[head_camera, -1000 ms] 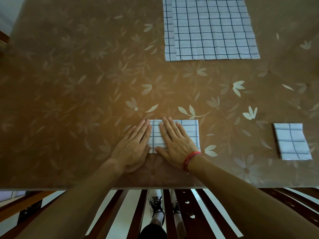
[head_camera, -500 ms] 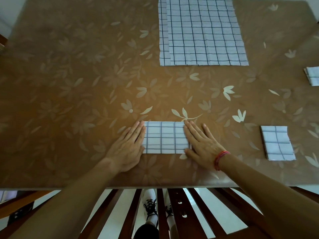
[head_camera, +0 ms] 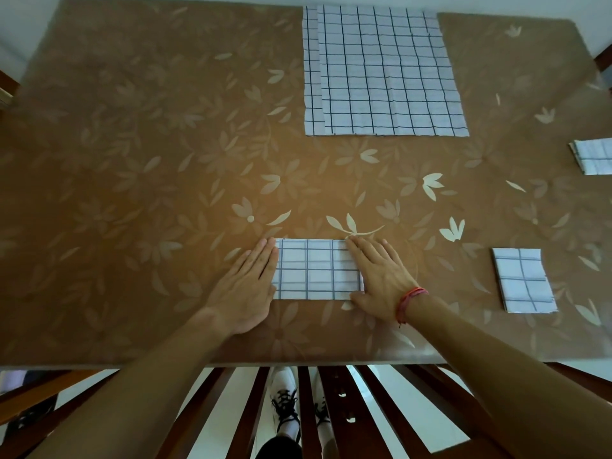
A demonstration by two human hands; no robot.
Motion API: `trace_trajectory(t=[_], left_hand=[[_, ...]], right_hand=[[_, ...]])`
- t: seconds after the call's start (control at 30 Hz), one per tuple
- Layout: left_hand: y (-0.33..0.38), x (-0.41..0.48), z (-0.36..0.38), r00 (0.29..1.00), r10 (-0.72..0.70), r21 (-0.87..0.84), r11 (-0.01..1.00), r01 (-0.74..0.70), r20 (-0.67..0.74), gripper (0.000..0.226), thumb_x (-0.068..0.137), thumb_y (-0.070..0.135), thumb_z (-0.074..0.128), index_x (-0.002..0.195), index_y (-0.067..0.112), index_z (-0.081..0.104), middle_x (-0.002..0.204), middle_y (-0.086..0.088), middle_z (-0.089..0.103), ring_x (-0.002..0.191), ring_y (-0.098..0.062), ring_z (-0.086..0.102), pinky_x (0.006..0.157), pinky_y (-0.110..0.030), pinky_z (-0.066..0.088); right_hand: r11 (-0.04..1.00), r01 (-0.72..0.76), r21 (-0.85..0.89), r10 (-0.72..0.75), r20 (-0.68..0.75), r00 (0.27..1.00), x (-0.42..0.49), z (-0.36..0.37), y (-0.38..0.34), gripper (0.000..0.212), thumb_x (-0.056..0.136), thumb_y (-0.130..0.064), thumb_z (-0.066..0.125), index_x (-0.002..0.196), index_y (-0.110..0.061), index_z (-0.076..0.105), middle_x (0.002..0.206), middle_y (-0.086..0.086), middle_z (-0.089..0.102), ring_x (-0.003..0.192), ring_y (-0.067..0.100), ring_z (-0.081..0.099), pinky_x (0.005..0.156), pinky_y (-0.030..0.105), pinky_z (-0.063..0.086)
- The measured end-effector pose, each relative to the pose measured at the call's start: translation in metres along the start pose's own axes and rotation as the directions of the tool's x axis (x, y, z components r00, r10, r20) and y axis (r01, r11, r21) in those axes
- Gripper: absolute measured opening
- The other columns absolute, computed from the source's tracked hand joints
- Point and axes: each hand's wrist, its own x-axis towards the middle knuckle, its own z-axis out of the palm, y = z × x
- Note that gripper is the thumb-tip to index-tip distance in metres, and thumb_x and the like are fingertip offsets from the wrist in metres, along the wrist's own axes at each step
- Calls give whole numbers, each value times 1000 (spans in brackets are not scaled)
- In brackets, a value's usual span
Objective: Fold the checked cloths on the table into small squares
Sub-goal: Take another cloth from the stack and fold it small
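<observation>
Lying near the front edge of the brown flower-patterned counter [head_camera: 132, 160], the white cloth with dark check lines, folded to a flat oblong [head_camera: 314, 270], sits between both hands. Its edges are even and its surface is smooth.

The left hand [head_camera: 246, 286] is flat, fingers straight and together, touching the oblong's left short edge. The right hand [head_camera: 381, 279] is likewise flat with straight fingers and covers the right short end. Neither hand grips anything. A red thread bracelet [head_camera: 409, 301] circles the right wrist.

Large unfolded checked cloths [head_camera: 387, 74] lie stacked flat at the far side, well apart from the hands. One small folded checked square [head_camera: 523, 279] rests to the right. Another folded checked piece [head_camera: 594, 156] is cut off by the right frame edge. Dark wooden chair slats [head_camera: 331, 409] show below the counter's near edge.
</observation>
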Motion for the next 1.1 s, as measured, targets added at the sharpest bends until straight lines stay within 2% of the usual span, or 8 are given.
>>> trace_trajectory(t=[0.13,0.23,0.47,0.67,0.83,0.93,1.0,1.1], left_hand=[[4,1,-3,999,-2,-18,1000,3,44,62,103,32,21,147,8,-15,156,-6,-24,145,-17,-23,118,-33,-12],[4,0,-3,1000,-13,-75,997,15,25,63,103,30,26,148,9,-13,158,-5,-22,145,-15,-23,118,-32,-12],[4,0,-6,999,-16,-127,992,21,41,63,103,28,26,148,10,-14,157,-3,-24,144,-14,-25,116,-29,-15],[4,0,-6,999,-26,-147,989,31,34,64,103,28,27,151,9,-10,159,-4,-20,145,-14,-23,115,-30,-15],[4,0,-6,998,-31,-142,989,37,49,63,103,29,25,150,11,-14,158,-3,-25,144,-13,-26,115,-28,-17],[5,0,-7,999,-40,-157,987,44,34,63,103,27,26,151,11,-12,158,-2,-23,144,-13,-26,115,-28,-16],[6,-1,-7,999,-39,-160,986,40,8,63,102,27,29,152,10,-7,159,-2,-20,144,-12,-24,115,-28,-16],[8,0,-7,999,-38,-172,985,32,-32,65,101,25,34,153,9,-1,160,-3,-16,146,-13,-21,117,-30,-12]], right_hand=[[993,-83,87,86,-33,996,15,-12,-9,92,67,-41,67,146,-31,22,137,-3,37,127,20,35,115,41,19],[991,-126,52,127,-24,992,25,-17,-12,85,69,-42,68,143,-33,28,133,-2,39,121,21,37,110,41,27],[987,-163,-4,163,74,984,44,-24,-12,103,68,-34,70,151,-36,9,148,-1,35,128,23,37,111,47,26],[977,-211,0,209,145,967,54,-26,-14,82,58,-28,68,136,-29,42,127,0,57,112,24,51,94,37,33],[958,-237,162,210,165,964,51,-34,-16,66,72,-34,68,135,-35,48,137,1,52,111,25,57,93,36,46],[902,-277,332,229,175,957,49,-34,-16,37,86,-33,55,122,-37,60,110,-2,67,87,23,65,77,35,55],[890,-291,352,253,149,956,47,-33,-16,28,89,-26,51,112,-33,66,84,-1,66,80,23,64,71,32,53],[871,-292,395,271,108,956,41,-31,-18,21,91,-23,51,102,-28,68,70,-2,62,66,17,58,56,23,44]])
